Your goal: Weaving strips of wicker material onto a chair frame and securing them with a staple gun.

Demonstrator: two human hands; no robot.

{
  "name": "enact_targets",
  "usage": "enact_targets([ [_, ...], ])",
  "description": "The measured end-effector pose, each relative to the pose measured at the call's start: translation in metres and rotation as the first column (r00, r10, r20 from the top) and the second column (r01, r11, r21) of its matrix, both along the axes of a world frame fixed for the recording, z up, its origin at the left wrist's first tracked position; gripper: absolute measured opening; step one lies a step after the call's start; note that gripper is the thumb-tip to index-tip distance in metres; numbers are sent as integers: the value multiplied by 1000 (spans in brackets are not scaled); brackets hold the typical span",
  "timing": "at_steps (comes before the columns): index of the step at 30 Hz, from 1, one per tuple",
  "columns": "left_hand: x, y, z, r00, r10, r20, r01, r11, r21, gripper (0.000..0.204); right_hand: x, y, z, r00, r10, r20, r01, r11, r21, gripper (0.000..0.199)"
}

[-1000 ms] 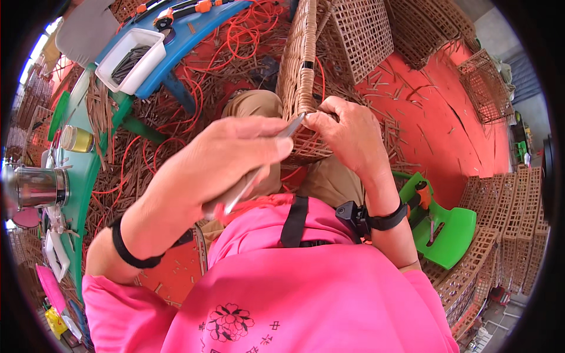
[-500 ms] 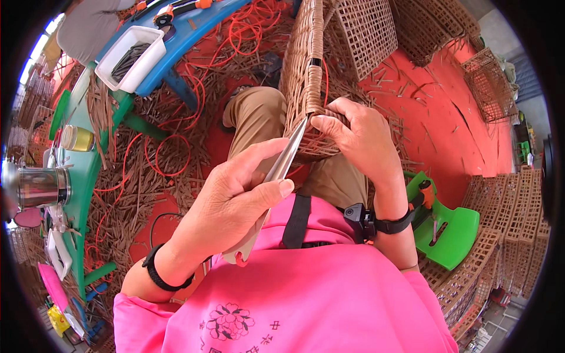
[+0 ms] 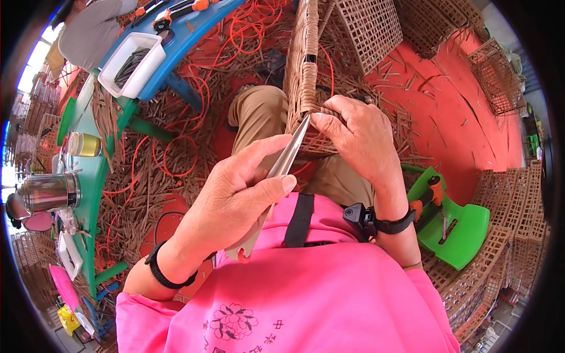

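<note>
A long, tapered, grooved metal weaving tool [image 3: 286, 159] is gripped between the thumb and fingers of my left hand [image 3: 226, 200]. Its tip touches the end corner of a brown woven basket [image 3: 299, 70], which stands between my legs. At that same corner my right hand [image 3: 356, 138] is closed, thumb and fingers pinching the woven rim close by the tool's tip. My fingers cover part of the strands there. The wide rear end of the tool shows below my left palm.
To the left, a green bench [image 3: 88, 194] carries a glass jar [image 3: 84, 144] and a metal pot [image 3: 50, 192]. A white tray [image 3: 130, 65] sits on a blue bench [image 3: 194, 29]. Cut strips [image 3: 141, 217] and an orange hose [image 3: 176, 156] litter the floor. A green stool [image 3: 465, 235] stands right.
Both hands keep their grip, and the tool's tip stays at the basket corner. The surroundings shift slightly in the picture as my head moves.
</note>
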State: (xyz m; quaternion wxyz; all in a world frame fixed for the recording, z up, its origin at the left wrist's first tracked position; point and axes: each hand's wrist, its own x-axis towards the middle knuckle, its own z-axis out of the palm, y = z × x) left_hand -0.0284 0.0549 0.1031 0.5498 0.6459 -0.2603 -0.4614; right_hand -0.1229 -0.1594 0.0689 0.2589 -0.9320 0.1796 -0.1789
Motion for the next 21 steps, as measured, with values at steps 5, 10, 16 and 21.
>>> enact_targets([
  [5,-3,-5,0,1000,22,-9,-22,1000,-16,50,-1,0,-2,1000,1,23,-1,1000,12,32],
  [10,-7,-4,9,995,30,-90,-28,999,29,53,-1,-2,-6,995,20,100,-21,1000,9,30],
  [16,-19,-3,6,983,173,59,-169,983,-65,36,-24,13,2,860,-159,486,-20,939,343,22],
  [21,-25,-27,-16,899,96,427,7,973,-231,15,-42,26,5,970,73,231,-236,513,825,22],
])
